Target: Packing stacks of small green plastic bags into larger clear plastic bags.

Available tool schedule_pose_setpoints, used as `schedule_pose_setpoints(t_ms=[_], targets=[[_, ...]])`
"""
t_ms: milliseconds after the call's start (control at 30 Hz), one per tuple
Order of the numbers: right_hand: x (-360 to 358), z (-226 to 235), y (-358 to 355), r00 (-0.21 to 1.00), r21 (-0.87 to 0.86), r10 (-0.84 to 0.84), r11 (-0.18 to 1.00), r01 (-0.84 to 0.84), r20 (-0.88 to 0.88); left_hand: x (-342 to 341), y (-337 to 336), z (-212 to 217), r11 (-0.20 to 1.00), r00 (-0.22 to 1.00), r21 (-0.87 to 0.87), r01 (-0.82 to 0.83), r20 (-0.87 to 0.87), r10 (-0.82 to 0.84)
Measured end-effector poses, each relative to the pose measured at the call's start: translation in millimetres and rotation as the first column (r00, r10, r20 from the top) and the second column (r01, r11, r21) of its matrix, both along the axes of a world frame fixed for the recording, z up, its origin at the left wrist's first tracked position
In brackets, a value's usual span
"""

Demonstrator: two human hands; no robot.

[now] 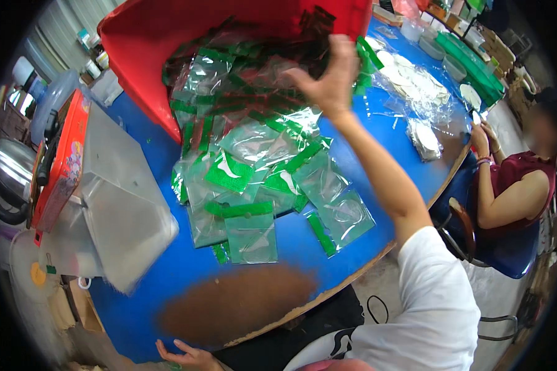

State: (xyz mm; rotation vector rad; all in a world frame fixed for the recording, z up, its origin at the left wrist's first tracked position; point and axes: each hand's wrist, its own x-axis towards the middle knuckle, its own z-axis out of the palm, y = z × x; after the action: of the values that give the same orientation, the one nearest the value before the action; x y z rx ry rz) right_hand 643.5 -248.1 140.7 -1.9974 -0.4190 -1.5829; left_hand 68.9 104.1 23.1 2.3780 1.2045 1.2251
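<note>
My right hand (334,83), slightly blurred, is raised over a heap of clear plastic packets (254,142) with green header strips. Its thumb and fingers are spread, and nothing shows in its grasp. The packets spill from a large red tub (136,68) tipped toward me. Toward the near side, one packet (252,238) lies flat, and another packet (343,217) is to its right. A green strip beside my right hand's fingers is partly hidden. My left hand (189,357) is by the near table edge, fingers apart, holding nothing.
On the blue table (133,334), white round pieces (414,83) are piled at the far right, near a green basket (470,65). A co-worker (517,185) sits there holding a white piece. At left stand a red-orange box (65,161), plastic sheets (120,204) and a metal kettle (12,173).
</note>
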Motion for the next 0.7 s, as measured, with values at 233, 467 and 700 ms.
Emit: schedule_pose_setpoints(t_ms=[233,467,700], targets=[[51.8,-40.3,-110.3,0.704,0.559,0.119,0.706,0.435,-0.7,14.1,-0.3,-1.6,0.995,0.994,-0.005,0.101,0.027,-0.101],[105.9,-50.2,-79.8,0.597,0.645,0.286,0.519,0.56,-0.749,13.0,-8.7,4.0,0.996,0.999,-0.077,0.049,0.022,-0.048],[94.0,-35.6,-64.8,0.536,0.576,0.272,0.601,0.554,-0.799,13.1,-6.5,0.8,0.998,1.0,-0.065,-0.01,0.01,0.011]])
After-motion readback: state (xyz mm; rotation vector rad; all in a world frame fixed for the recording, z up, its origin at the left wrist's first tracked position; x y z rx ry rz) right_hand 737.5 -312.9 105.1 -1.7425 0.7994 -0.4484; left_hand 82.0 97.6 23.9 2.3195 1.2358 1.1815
